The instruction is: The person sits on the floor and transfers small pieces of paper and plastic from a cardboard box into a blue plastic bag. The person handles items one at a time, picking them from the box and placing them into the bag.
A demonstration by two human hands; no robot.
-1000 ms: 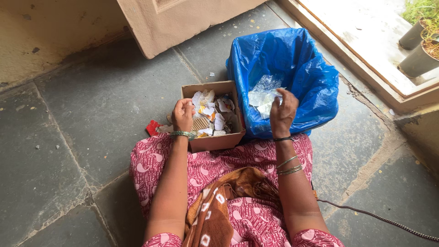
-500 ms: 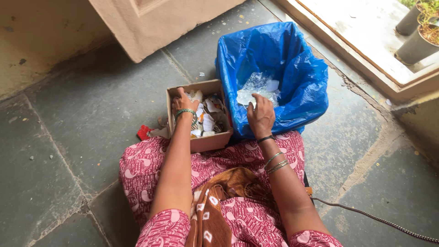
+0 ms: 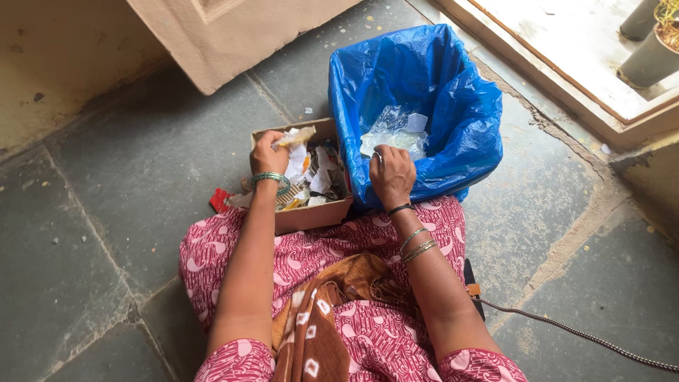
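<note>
I sit on a stone floor with a small cardboard box of torn paper scraps against my knees. My left hand hovers over the box's left side and pinches a pale paper scrap lifted above the pile. My right hand rests at the near rim of a blue plastic bag, fingers curled; nothing shows clearly in it. Clear plastic and white scraps lie at the bottom of the bag.
A red scrap lies on the floor left of the box. A door stands behind, a raised threshold and dark plant pots at the right. A dark cord trails across the floor at lower right.
My left hand dipped into the box and came up with a paper scrap. My right hand let its plastic fall into the bag and drew back to the near rim.
</note>
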